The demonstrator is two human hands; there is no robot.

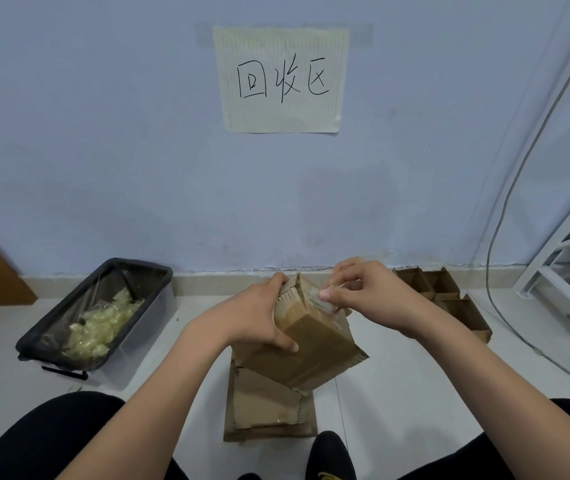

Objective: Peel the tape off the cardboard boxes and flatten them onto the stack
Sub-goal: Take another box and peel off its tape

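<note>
Wall sign with handwritten "回收区"

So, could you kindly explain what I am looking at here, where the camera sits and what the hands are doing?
There is no machine here: the camera is worn on a person's head and looks down at their bare hands. The left hand grips a cardboard box held above a stack of flattened boxes on the floor. The right hand pinches clear tape at the box's top. To the left stands a bin holding crumpled tape; more boxes wait on the right. A handwritten paper sign hangs on the wall.
</note>
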